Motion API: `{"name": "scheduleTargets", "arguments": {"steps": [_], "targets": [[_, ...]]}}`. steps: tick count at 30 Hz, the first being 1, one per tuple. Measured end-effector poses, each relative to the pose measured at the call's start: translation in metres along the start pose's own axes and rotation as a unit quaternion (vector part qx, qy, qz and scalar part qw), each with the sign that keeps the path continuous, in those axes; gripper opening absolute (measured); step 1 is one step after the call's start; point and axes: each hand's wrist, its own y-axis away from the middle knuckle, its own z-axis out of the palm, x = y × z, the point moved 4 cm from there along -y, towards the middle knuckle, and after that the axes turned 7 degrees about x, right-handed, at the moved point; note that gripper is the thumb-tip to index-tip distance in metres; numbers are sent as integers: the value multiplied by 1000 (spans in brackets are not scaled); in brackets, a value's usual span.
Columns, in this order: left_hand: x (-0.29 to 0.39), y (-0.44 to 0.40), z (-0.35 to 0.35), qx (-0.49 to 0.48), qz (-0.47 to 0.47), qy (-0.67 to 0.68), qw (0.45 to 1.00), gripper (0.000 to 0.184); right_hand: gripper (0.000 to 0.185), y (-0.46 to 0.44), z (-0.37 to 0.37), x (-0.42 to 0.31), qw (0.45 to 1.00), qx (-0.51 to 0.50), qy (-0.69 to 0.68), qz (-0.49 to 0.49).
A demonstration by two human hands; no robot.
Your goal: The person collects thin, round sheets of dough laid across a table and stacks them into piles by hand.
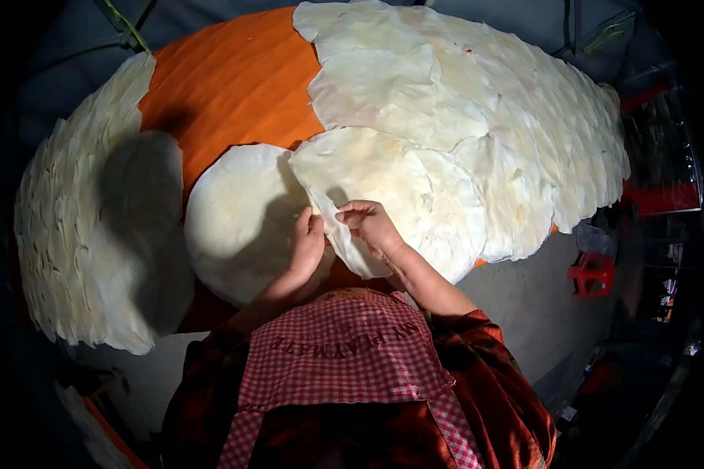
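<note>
At centre, left hand [307, 248] and right hand [371, 228] pinch a pale sheet [358, 253].

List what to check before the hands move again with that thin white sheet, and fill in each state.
1. Right hand holding the thin white sheet: ok, thumb and fingers pinch its raised edge.
2. Left hand gripping the same edge: cannot tell; its fingertips are right by it, but a firm pinch doesn't show.
3. Edge lying flat: not ok, it stands raised between the hands.
4. Round sheet on the left flat: ok, it looks spread out.
5. Round sheet evenly lit: not ok, a shadow falls across it.
6. Orange surface showing beyond the round sheet: ok, a broad patch is bare.
</note>
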Motion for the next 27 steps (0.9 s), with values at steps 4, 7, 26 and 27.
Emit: {"name": "scheduleTargets", "arguments": {"steps": [4, 7, 26, 27], "targets": [[11, 3, 4, 30, 129, -215, 967, 19, 14, 1, 0, 0, 951, 104, 208, -202], [20, 13, 23, -28, 145, -207, 967, 19, 18, 24, 16, -28, 871, 135, 391, -266], [30, 4, -38, 114, 128, -37, 984, 8, 15, -4, -295, -237, 795, 238, 450, -330], [35, 5, -29, 79, 167, -72, 980, 5, 15, 0, -250, -233, 775, 230, 471, -354]]}}
